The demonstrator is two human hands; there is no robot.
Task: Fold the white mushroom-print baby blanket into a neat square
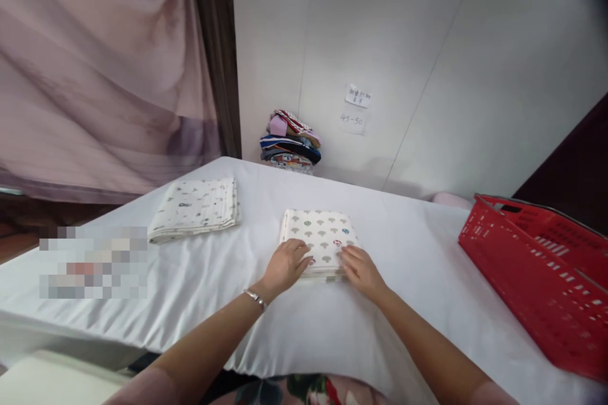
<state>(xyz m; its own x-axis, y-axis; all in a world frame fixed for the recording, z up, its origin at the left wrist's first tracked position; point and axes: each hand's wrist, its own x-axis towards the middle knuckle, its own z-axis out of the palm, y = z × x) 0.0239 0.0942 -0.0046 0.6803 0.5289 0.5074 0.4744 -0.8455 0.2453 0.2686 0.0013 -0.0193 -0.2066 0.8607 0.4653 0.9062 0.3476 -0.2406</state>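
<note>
A folded white cloth [322,231] printed with small grey, red, green and blue shapes lies on the white-covered table in front of me. My left hand [287,261] rests on its near left corner, fingers stretched out over the print. At the near right edge, my right hand [361,271] touches the cloth with its fingers extended. Neither hand has closed around the fabric. Farther left is a second folded white cloth [197,207] with a scattered dark print, apart from both hands.
A red plastic basket [532,285] stands at the right. Beyond the table's far edge, a stack of folded fabrics [291,142] sits by the wall, near paper signs [355,107]. A pink curtain [95,76] hangs at the left. One patch on the table's left is pixelated.
</note>
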